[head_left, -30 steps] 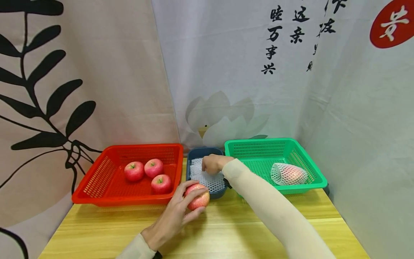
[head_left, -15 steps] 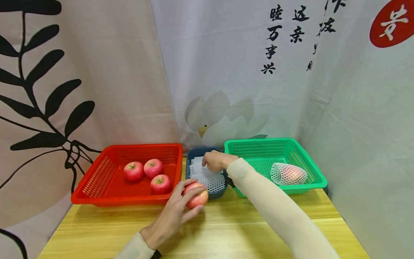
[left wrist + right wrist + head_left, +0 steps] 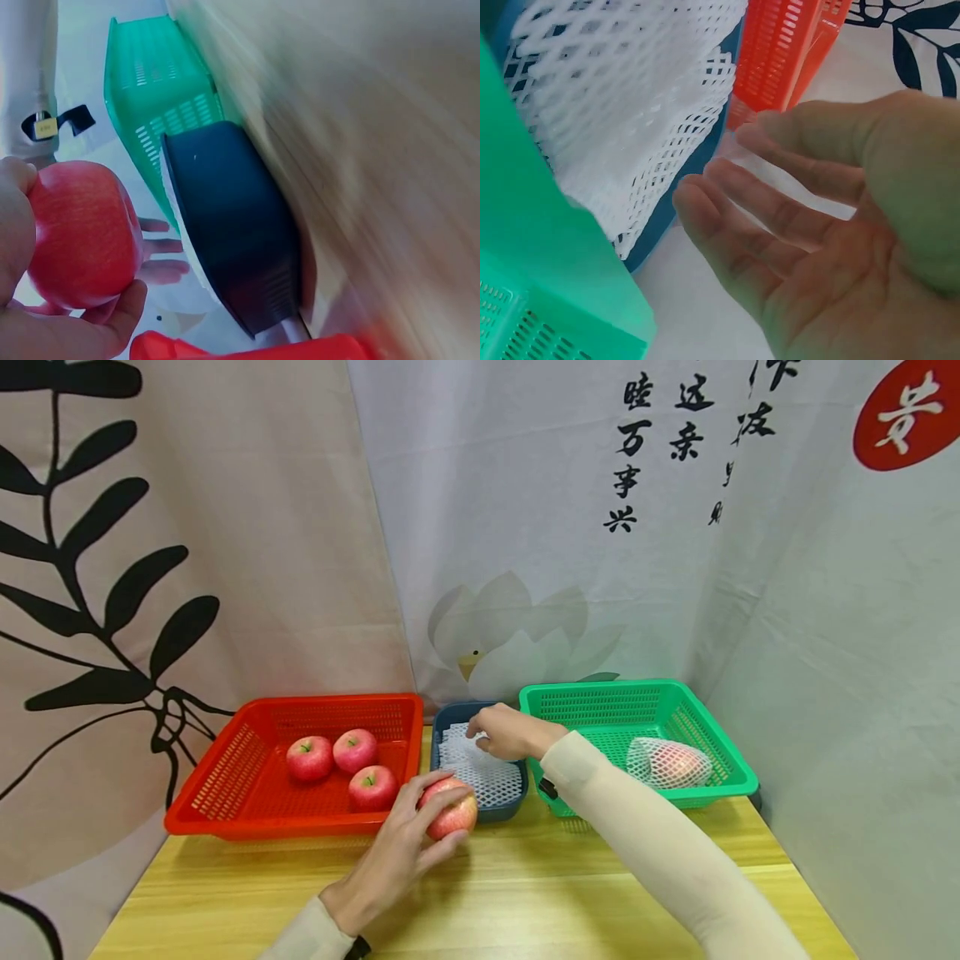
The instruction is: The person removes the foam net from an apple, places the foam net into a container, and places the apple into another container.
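An apple (image 3: 456, 815) with red and yellowish skin is gripped by my left hand (image 3: 397, 842), above the table in front of the small dark blue basket (image 3: 500, 814). The left wrist view shows thumb and fingers curled round this apple (image 3: 82, 232). White foam fruit nets (image 3: 480, 770) lie in the blue basket. Over them hovers my right hand (image 3: 510, 732). Its fingers are loosely bent and hold nothing in the right wrist view, where the hand (image 3: 840, 232) is apart from the foam nets (image 3: 615, 97).
Left of the blue basket stands a red basket (image 3: 300, 827) with three apples (image 3: 373, 788). On the right, a green basket (image 3: 600, 693) holds one apple in a foam net (image 3: 669, 764). All stand on a wooden table (image 3: 525, 893), with a printed cloth (image 3: 480, 527) behind.
My right hand has lifted off the foam nets, shifted slightly right and loosened its fingers. My left hand, with the apple, has drifted a little left and up in the head view.
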`<state>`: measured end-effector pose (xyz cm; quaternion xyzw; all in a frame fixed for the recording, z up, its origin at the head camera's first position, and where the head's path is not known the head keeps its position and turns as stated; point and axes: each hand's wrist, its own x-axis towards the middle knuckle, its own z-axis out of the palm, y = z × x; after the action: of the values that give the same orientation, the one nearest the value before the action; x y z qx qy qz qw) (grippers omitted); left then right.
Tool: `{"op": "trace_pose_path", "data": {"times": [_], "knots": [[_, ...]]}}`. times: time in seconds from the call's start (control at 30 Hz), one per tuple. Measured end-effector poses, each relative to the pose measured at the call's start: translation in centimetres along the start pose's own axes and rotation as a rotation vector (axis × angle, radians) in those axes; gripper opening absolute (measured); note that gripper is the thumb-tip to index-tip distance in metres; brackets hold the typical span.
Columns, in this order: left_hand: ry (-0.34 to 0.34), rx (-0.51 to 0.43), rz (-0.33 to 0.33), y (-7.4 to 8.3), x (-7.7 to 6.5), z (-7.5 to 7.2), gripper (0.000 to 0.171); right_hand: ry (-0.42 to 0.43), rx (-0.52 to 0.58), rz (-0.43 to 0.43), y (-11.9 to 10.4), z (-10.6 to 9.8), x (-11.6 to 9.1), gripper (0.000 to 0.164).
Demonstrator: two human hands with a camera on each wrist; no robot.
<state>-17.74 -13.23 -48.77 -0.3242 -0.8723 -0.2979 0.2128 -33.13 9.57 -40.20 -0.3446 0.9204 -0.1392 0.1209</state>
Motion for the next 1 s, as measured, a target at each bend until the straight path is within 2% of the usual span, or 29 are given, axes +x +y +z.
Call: {"op": "trace_pose_path", "data": {"times": [0.27,0.6,0.83,1.0], "knots": [[0.013,0.025,-0.023,-0.3,0.2,-0.9,0.071,0.068,0.007,-0.113,-0.6,0.1,-1.7,0.031],[0.018,0.037,-0.048,-0.6,0.7,-2.1,0.071,0.149,0.005,-0.141,-0.9,0.4,-4.1,0.032],[0.017,0.08,-0.067,-1.3,1.3,-3.5,0.071,0.225,-0.027,-0.174,-0.3,0.7,-6.1,0.032],[0.044,0.108,-0.078,-1.9,1.5,-4.5,0.068,0.271,-0.056,-0.212,0.4,0.9,-7.5,0.034]]}}
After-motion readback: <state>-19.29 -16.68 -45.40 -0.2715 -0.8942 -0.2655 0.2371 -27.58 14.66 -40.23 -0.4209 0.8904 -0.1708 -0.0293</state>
